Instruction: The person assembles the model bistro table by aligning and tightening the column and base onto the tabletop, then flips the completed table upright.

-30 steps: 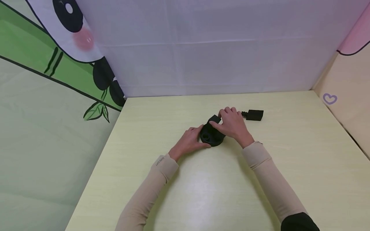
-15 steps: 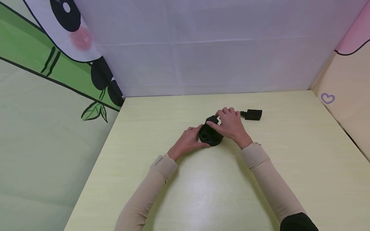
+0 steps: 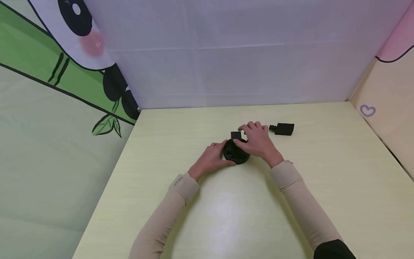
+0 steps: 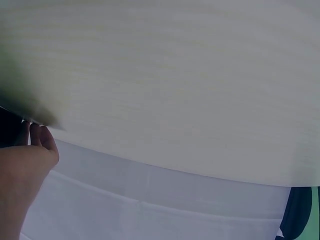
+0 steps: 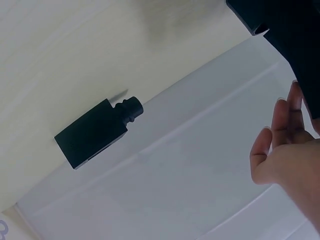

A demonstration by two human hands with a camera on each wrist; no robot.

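Observation:
In the head view my left hand [image 3: 210, 160] grips the left side of a black round base [image 3: 234, 153], thumb in front and fingers behind. A small black block [image 3: 236, 135] stands out from the base's far side. My right hand [image 3: 257, 138] holds the right side of the base, its thumb beside the block and its fingers curved behind. The right wrist view has dark parts of this piece [image 5: 295, 30], one with a tube-like opening, beside my right fingers [image 5: 280, 117]. Where the right fingertips touch is partly hidden. The left wrist view shows little of the base.
A separate black block [image 3: 284, 129] with a ridged round neck lies on the table, just right of my right hand. The pale wooden table [image 3: 226, 216] ends at a lilac cloth backdrop [image 3: 239, 75].
The small block on the base has swung from a tilt to pointing straight away from me. My right thumb and fingers have shifted slightly; my left hand has kept its hold.

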